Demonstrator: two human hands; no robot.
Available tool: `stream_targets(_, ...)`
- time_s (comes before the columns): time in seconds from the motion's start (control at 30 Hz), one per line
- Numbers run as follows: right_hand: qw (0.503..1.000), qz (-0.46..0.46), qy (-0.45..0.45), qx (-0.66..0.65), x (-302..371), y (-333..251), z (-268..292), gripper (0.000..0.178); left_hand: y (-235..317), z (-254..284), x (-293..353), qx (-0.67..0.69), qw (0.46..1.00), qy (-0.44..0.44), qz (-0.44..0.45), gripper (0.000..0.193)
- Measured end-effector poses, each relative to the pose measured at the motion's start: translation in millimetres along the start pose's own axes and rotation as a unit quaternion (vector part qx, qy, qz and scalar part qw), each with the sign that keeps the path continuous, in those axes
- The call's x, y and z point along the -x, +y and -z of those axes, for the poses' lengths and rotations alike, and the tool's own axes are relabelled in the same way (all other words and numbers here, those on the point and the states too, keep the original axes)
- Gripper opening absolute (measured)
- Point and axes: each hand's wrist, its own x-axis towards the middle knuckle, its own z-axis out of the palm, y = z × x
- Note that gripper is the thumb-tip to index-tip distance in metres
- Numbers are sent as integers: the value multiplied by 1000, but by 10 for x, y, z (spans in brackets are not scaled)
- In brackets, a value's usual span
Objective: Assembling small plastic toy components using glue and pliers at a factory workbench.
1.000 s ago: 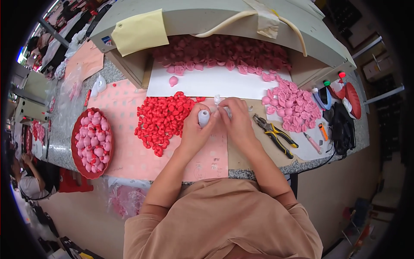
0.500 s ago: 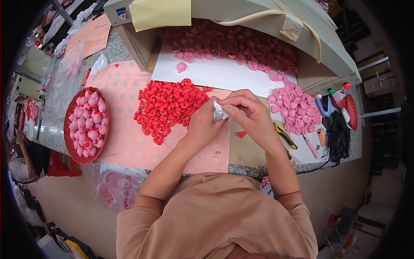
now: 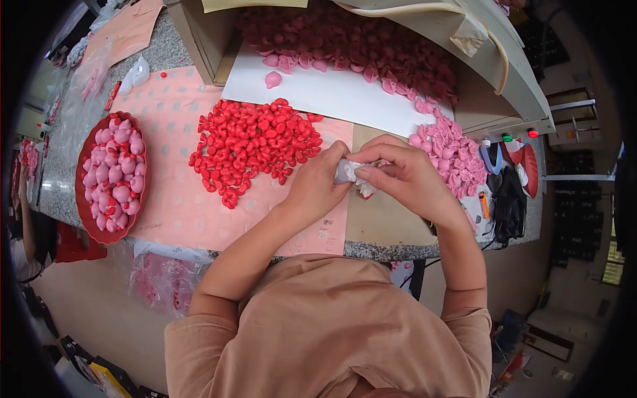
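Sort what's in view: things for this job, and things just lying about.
Likely the job's: pale bottle in left hand; white wad at right hand; red pieces; pink pieces; red bowl of pieces.

Apparently just lying about: orange cutter; black bundle.

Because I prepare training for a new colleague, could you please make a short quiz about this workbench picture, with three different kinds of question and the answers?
1. Multiple choice: What fills the scalloped red bowl on the left?
A) Hand tools
B) Pink rounded pieces
C) Folded paper

2. True or false: The loose red pieces lie to the right of both hands.

3. Short answer: Which hand is wrapped around the pale container?

Key:
1. B: pink rounded pieces, with some red bits among them.
2. False: the loose red pieces lie on the left, on a pink sheet.
3. The left hand; the fingers of the right hand are at its end.
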Motion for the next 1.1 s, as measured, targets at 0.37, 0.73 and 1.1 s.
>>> stream_targets(0.37,993,66,22,95,15,80,-18,15,37,22,-11,58,997,-42,0,28)
stream_targets(0.73,968,197,-56,145,46,118,108,13,102,173,21,192,943,-272,22,39)
stream_targets(1.1,971,138,-156,115,-37,-4,151,13,115,280,-3,141,914,-377,51,22)
